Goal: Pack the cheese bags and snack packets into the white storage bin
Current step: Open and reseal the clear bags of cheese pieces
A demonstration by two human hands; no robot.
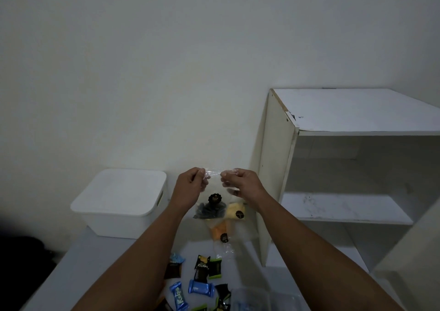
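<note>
Both hands hold up a clear plastic bag [212, 203] with dark contents and a black round label. My left hand [190, 186] pinches its top left corner and my right hand [240, 183] pinches the top right. Behind it on the table lie a pale yellow cheese bag [235, 211] and an orange cheese bag [220, 231]. The white storage bin [119, 203] stands at the table's far left with its lid on. Several snack packets, black, green and blue [201, 288], lie scattered near the table's front.
A white open shelf unit [345, 167] stands to the right of the table [78, 263], its shelves bare. A clear plastic container [252, 298] shows at the bottom edge. A white wall rises behind. Something dark sits on the floor at far left.
</note>
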